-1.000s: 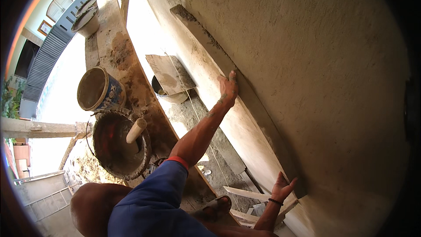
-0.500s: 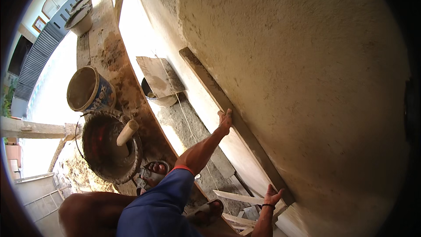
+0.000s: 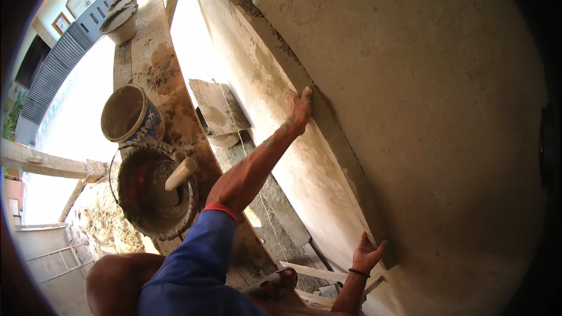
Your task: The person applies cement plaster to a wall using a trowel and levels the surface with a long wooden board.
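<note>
A long straightedge board point(image 3: 335, 134) lies against the plastered wall point(image 3: 427, 111), slanting from upper left to lower right. Wet mortar clings along its upper edge and far end. My left hand point(image 3: 300, 111) grips the board around its middle, thumb over the edge, with mortar smears on the wrist and forearm. Near the board's lower end, my right hand point(image 3: 366, 256), a dark bracelet at its wrist, holds the edge between thumb and fingers; some fingers are partly hidden.
To my left runs a plank platform point(image 3: 153, 76) bearing a mortar-caked bucket point(image 3: 155, 222) with a wooden handle point(image 3: 180, 174) in it, a white-and-blue pail point(image 3: 133, 118) and farther buckets point(image 3: 120, 25). Below are a wooden board point(image 3: 218, 105) over a container and loose timber point(image 3: 316, 273).
Both hands have slid the straightedge up along the wall, its far end moving most. More mortar shows along its upper edge. My left arm reaches farther out.
</note>
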A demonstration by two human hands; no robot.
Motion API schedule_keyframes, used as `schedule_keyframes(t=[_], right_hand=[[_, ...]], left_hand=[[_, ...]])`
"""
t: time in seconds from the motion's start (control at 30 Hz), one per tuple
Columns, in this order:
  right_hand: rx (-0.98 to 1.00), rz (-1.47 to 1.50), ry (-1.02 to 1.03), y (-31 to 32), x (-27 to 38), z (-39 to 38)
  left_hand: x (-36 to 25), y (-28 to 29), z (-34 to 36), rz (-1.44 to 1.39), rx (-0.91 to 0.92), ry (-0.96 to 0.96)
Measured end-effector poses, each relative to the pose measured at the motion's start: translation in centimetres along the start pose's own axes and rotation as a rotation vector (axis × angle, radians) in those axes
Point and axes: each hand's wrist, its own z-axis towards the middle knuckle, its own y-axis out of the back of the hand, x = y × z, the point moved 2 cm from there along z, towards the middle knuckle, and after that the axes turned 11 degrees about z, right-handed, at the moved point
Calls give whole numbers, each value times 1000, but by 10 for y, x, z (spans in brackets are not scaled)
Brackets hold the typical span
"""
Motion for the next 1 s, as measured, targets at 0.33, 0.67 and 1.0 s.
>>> schedule_keyframes(t=[0.33,0.67,1.0], right_hand=[[188,-26,8,-21,3,-17],[-82,-84,48,103,17,48],[2,-67,70,118,18,56]], left_hand=[[-71,-3,-28,152,-120,-150],[127,-36,-44,41,129,264],[121,-43,-51,-217,71,-56]])
